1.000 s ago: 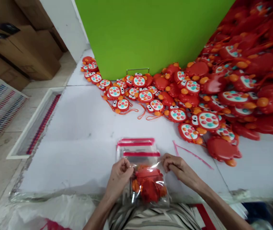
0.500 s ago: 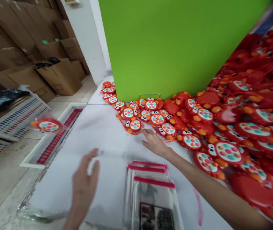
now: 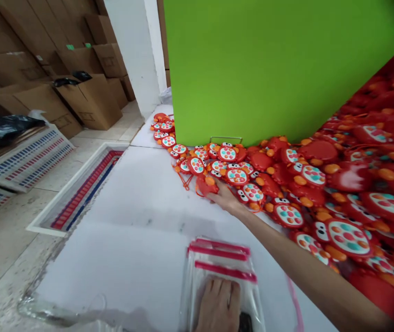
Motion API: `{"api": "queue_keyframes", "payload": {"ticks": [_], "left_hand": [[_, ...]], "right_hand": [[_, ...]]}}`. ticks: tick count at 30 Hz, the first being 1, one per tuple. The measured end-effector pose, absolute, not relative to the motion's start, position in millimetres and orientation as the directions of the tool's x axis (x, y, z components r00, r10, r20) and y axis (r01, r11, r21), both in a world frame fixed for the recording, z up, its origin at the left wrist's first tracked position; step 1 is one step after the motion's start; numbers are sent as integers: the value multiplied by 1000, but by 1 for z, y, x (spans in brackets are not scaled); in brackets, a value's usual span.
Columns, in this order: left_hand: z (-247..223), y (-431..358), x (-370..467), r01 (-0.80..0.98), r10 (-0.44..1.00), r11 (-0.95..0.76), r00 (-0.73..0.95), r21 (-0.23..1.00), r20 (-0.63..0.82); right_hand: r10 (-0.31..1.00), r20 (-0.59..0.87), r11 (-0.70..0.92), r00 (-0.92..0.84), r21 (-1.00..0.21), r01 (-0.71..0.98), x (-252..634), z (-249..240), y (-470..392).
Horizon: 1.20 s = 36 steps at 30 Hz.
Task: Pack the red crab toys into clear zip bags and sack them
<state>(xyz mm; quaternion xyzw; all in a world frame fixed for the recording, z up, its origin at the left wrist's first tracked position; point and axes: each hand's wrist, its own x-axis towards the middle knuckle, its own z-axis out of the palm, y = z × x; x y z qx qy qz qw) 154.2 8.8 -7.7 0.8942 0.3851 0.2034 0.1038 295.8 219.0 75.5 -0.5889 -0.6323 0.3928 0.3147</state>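
My right hand (image 3: 226,197) reaches to the front edge of a pile of red toys, its fingers closed on a red crab-like toy (image 3: 205,185) with orange claws, turned back side up. Other toys beside it show white faces with coloured bumps, such as this toy (image 3: 236,176). My left hand (image 3: 219,302) lies flat on a stack of clear plastic bags (image 3: 217,252) with pink zip strips, near the front of the white table. A ring shows on one finger. A dark patch on the top bag is partly covered by this hand.
A big green panel (image 3: 252,69) stands behind the toys, and the pile (image 3: 352,180) spreads far to the right. White crates (image 3: 38,154) and a low crate (image 3: 86,184) with red and blue slats sit on the floor at left. Cardboard boxes (image 3: 89,103) are stacked behind.
My left hand has moved right and down onto the bags. My right hand has taken hold of a toy and turned it over. The toy in mid-air above the low crate is gone from there.
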Motion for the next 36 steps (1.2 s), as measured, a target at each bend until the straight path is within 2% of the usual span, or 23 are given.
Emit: {"api": "queue_keyframes", "payload": {"ticks": [6, 10, 13, 16, 20, 24, 26, 29, 32, 36], "left_hand": [[22, 14, 153, 643, 723, -689, 638, 334, 264], [36, 17, 149, 653, 756, -617, 647, 440, 101], [40, 18, 143, 621, 790, -513, 611, 592, 44], [37, 15, 136, 563, 823, -416, 568, 715, 32], [31, 10, 132, 481, 873, -303, 487, 823, 37], [28, 9, 132, 432, 920, -187, 392, 883, 3], [29, 11, 132, 438, 917, -216, 397, 873, 28], [34, 17, 132, 469, 865, -374, 487, 800, 119], [40, 22, 133, 463, 807, -491, 561, 738, 185], [42, 19, 133, 472, 792, -555, 551, 685, 262]], "right_hand": [[970, -225, -213, -93, -969, 124, 314, 90, 136], [941, -337, -339, -40, -924, -177, 321, 98, 93], [954, -300, -299, -10, -948, -113, 327, 100, 67], [974, -209, -222, 86, -957, 188, 335, 102, 42], [982, -131, -187, 137, -791, 582, 343, 110, 8], [984, -171, -150, 50, -642, 752, 342, 120, -17], [967, -252, -144, -29, -640, 755, 340, 125, -24], [917, -378, -195, -131, -707, 680, 340, 132, -27], [883, -423, -292, -201, -833, 471, 341, 136, -25], [886, -445, -431, -127, -894, 127, 330, 126, -19]]}}
